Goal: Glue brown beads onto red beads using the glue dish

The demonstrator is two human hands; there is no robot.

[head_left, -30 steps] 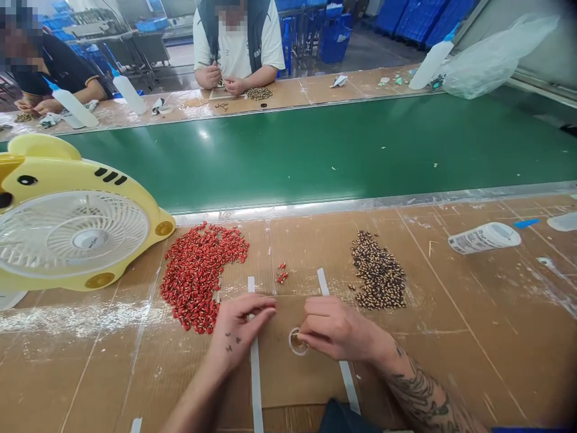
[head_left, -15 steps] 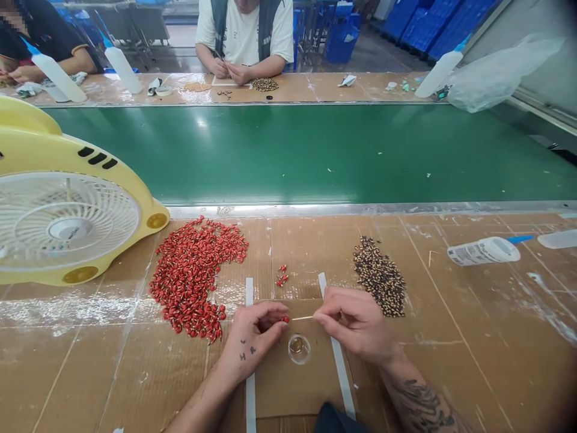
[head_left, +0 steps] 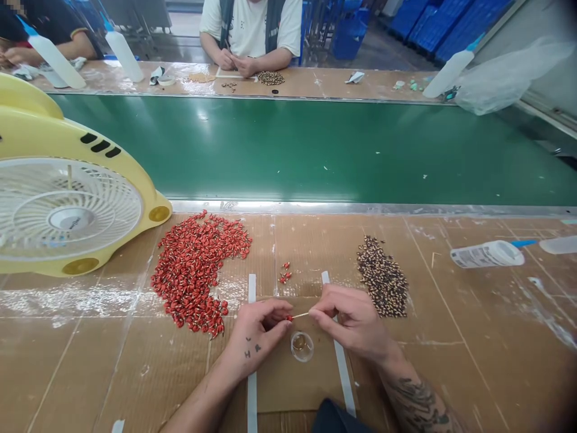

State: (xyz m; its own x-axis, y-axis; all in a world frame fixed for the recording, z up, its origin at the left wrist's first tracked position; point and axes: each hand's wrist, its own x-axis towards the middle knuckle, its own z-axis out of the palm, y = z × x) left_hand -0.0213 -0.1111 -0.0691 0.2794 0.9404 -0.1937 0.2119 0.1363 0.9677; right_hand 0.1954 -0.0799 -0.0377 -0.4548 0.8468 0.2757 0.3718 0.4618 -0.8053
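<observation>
Between thumb and fingers, my left hand (head_left: 261, 331) pinches a small red piece (head_left: 289, 317). My right hand (head_left: 349, 319) pinches a thin pale stick (head_left: 301, 315), whose left tip meets the red piece. Just below the fingertips, a small clear round cup (head_left: 302, 347) stands on a cardboard mat (head_left: 293, 388) edged by two white strips. A large pile of red pieces (head_left: 193, 270) lies to the left of my left hand, and a few loose red pieces (head_left: 285, 275) lie above the mat. A pile of black-and-tan pieces (head_left: 382, 278) is beyond my right hand.
A yellow fan (head_left: 90, 204) occupies the left side. A white bottle with a blue nozzle (head_left: 489, 254) lies on its side at right. A green belt (head_left: 315, 150) runs across, and beyond it a co-worker (head_left: 252, 30) sits at another bench with upright bottles.
The stick's tip has moved left, closing the small gap to the red piece in my left fingers. The whole view has shifted slightly.
</observation>
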